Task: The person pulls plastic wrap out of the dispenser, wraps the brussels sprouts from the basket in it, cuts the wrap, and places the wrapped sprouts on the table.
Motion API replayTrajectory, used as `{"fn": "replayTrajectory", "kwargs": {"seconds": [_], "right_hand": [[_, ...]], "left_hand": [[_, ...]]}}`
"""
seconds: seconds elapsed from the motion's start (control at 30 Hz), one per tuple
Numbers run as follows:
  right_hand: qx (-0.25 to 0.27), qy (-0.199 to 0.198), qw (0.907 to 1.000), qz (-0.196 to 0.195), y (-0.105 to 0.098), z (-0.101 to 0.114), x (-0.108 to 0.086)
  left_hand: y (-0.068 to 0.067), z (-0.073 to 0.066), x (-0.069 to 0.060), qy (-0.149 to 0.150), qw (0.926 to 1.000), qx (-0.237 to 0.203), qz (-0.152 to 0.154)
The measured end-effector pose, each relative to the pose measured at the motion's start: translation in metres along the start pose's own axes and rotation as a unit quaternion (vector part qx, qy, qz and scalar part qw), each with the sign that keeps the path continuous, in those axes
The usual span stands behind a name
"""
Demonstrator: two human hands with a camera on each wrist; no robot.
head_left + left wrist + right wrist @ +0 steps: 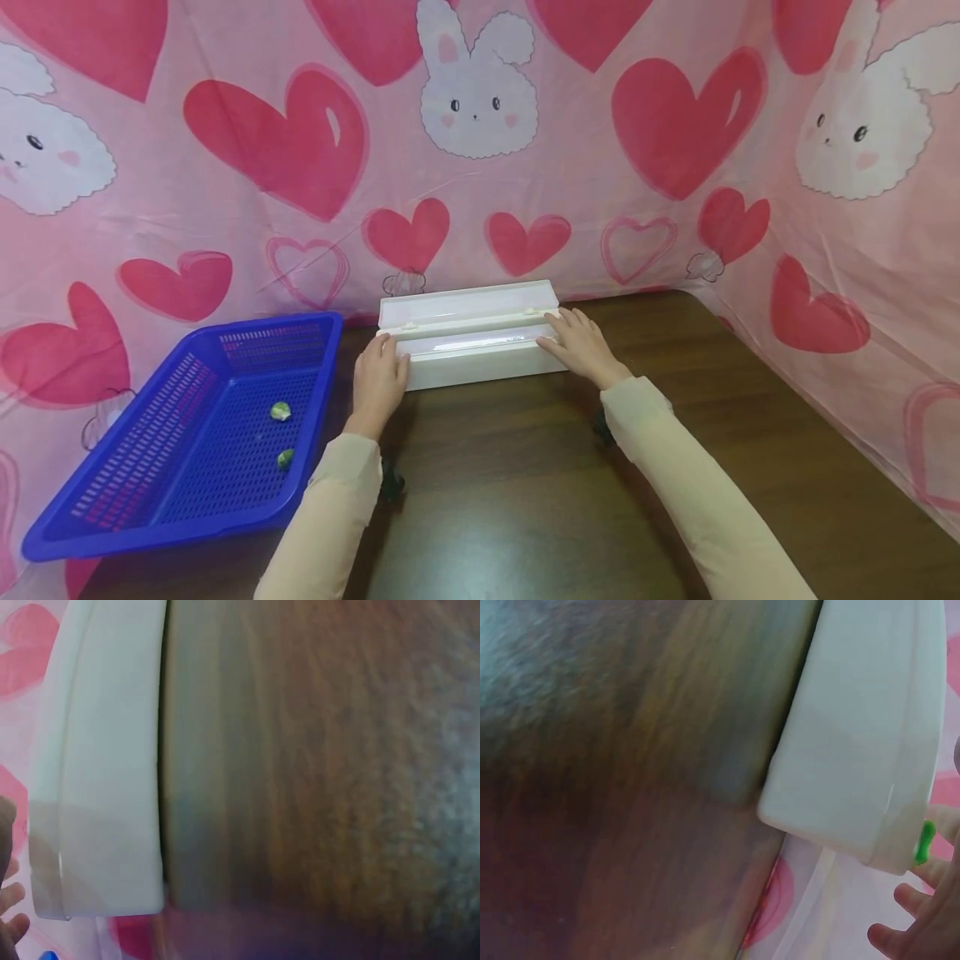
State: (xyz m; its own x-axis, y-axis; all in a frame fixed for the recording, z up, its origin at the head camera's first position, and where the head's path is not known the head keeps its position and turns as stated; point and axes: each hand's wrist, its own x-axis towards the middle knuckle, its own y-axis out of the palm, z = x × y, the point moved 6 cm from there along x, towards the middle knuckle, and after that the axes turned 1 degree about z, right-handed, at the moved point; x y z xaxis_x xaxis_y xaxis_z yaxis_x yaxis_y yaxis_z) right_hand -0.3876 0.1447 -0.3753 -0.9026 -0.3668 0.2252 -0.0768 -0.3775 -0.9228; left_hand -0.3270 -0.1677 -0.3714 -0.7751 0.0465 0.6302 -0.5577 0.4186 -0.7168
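Note:
A long white box (480,367) lies across the far part of the table, its hinged lid (468,304) raised at the back. Shiny clear film (480,340) stretches along its opening, as in a cling film dispenser. At the box's left end my left hand (377,382) rests on the edge with relaxed fingers. My right hand (588,346) touches the opposite end, fingers spread. In the right wrist view, a small green piece (925,841) shows at the box's end beside the fingers (911,900). Fingers (11,896) of the left hand barely show in the left wrist view.
A blue perforated basket (168,525) stands at the left, with two small green sprout-like vegetables (281,411) inside. The dark wooden table (495,508) reaches a pink heart-and-rabbit cloth (465,183) at the back and sides.

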Motion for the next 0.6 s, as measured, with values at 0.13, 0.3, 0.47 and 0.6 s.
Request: {"fn": "replayTrajectory", "kwargs": {"seconds": [0.13, 0.3, 0.47, 0.6], "right_hand": [[0.002, -0.006, 0.9999, -0.010, 0.0024, -0.0050, -0.0027], [-0.002, -0.018, 0.9994, -0.030, 0.0042, -0.0097, -0.0051], [0.016, -0.030, 0.9981, -0.051, 0.0029, -0.0100, -0.0081], [0.032, -0.054, 0.9954, -0.073, 0.0005, -0.0061, -0.0093]], "left_hand": [[-0.0015, 0.0024, -0.0022, -0.009, 0.9995, 0.008, -0.029], [0.0008, 0.0071, -0.0044, -0.019, 0.9987, 0.030, -0.036], [0.0023, 0.0095, -0.0056, -0.023, 0.9984, 0.040, -0.033], [0.0033, 0.0089, -0.0051, -0.019, 0.9986, 0.043, -0.023]]}}
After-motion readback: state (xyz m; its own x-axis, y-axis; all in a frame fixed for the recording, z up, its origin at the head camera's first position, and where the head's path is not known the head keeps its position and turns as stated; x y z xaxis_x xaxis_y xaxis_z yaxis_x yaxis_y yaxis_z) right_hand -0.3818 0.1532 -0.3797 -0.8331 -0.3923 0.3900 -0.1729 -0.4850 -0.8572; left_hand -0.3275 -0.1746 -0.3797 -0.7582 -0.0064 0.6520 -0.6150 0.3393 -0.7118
